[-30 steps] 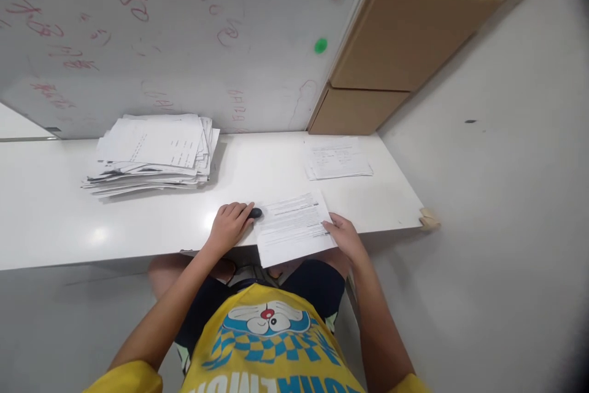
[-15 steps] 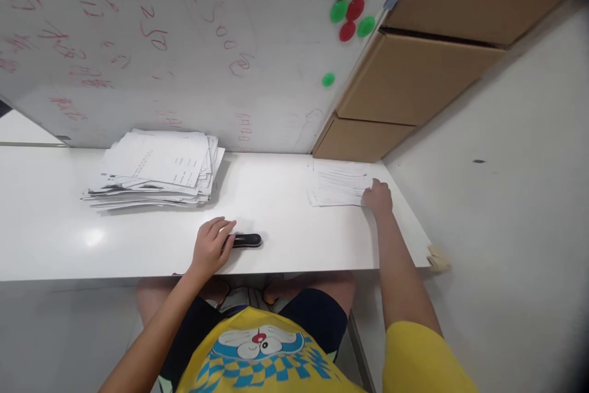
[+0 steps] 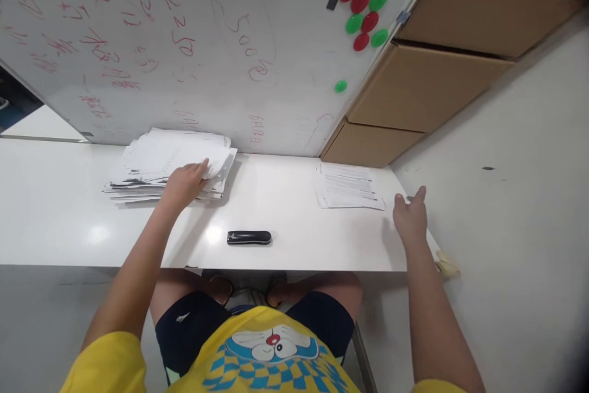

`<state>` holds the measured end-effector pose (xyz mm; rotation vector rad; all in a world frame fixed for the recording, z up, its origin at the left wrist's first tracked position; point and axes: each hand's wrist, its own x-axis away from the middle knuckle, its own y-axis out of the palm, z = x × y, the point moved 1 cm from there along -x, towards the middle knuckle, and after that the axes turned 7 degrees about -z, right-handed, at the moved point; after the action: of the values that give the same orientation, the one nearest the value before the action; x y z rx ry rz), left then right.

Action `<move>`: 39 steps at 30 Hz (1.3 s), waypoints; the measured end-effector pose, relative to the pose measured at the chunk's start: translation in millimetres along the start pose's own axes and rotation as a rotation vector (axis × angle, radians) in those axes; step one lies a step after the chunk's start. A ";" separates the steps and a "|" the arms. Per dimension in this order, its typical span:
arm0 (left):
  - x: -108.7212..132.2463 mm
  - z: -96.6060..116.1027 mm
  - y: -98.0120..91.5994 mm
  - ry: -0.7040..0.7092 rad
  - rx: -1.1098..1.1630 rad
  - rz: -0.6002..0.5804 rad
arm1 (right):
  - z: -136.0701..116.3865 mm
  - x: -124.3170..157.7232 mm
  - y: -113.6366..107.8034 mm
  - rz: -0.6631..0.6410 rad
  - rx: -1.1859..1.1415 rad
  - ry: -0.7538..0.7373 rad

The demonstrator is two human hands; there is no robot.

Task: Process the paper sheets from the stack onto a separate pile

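Note:
My left hand [image 3: 184, 183] is over the near right part of a thick, uneven stack of printed paper sheets [image 3: 154, 151], its fingers stretched out on the top sheet. To the right, my right hand [image 3: 411, 216] is raised above the table's right end with thumb and finger apart and nothing between them. Just left of it lies a flatter, fanned pile of papers [image 3: 350, 187]. A black stapler [image 3: 249, 238] rests on the table near the front edge, between my hands and touched by neither.
The white table [image 3: 285, 215] meets a whiteboard [image 3: 294, 43] with red writing at its back. Red and green magnets [image 3: 361, 1] cling to the board. Cardboard boxes [image 3: 409, 92] are stacked at the back right, beside a white wall [image 3: 515, 233].
My left hand has left the stapler and moved up and left onto the thick stack. My right hand has let go of the fanned papers and drawn away to the right.

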<state>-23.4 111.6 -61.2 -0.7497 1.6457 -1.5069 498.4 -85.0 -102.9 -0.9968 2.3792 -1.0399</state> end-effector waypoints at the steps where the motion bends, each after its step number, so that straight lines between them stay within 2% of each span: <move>1: 1.9 5.3 -1.8 0.031 0.007 0.009 | -5.8 12.1 0.2 -0.021 -0.021 0.010; 3: 10.8 24.3 -4.1 0.111 0.029 0.067 | -23.6 45.5 11.4 -0.135 -0.150 0.020; 7: 37.2 88.4 -2.2 0.311 0.098 0.174 | -82.5 136.0 62.9 -0.677 -0.684 0.016; 9: 49.4 124.1 2.5 0.425 0.128 0.169 | -112.5 173.7 89.0 -0.823 -0.927 0.023; 11: 59.5 153.3 9.4 0.556 0.151 0.142 | -133.4 195.3 109.8 -0.804 -1.132 0.081; 13: 67.3 171.5 17.2 0.686 0.162 0.118 | -141.7 202.1 124.2 -0.671 -1.238 0.160; 15: 72.9 177.8 24.5 0.791 0.155 0.108 | -138.3 201.1 131.5 -0.556 -1.264 0.230; 17: 76.4 175.4 30.7 0.833 0.157 0.104 | -126.4 198.6 131.7 -0.527 -1.267 0.279; 20: 79.0 165.7 38.9 0.725 0.208 0.105 | -98.5 195.8 118.3 -0.513 -1.252 0.295; 23: 79.9 159.8 46.9 0.452 0.322 0.131 | -66.9 193.0 94.4 -0.513 -1.171 0.305; 25: 80.1 161.1 50.3 0.271 0.477 0.129 | -48.7 191.3 78.0 -0.522 -1.104 0.320; 27: 80.4 166.9 50.0 0.136 0.739 0.086 | -35.0 189.9 64.8 -0.514 -1.057 0.325; 30: 80.7 180.9 42.2 0.002 1.340 -0.045 | -23.2 186.0 52.2 -0.465 -1.013 0.290; 32: 80.1 190.9 35.4 -0.030 1.785 -0.162 | -19.9 180.1 46.0 -0.401 -0.973 0.228; 34: 77.8 198.6 32.0 -0.007 2.096 -0.254 | -19.3 171.7 38.8 -0.353 -0.911 0.146; 36: 73.7 202.5 35.5 0.031 2.143 -0.234 | -20.6 163.1 31.2 -0.360 -0.835 0.068; 39: 67.7 205.1 53.7 0.022 1.833 -0.119 | -22.8 154.1 25.9 -0.407 -0.708 -0.047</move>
<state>117.5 -48.2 -125.7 0.2446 -0.2203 -2.2290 367.8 -173.1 -113.6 -1.7716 2.6095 -0.2380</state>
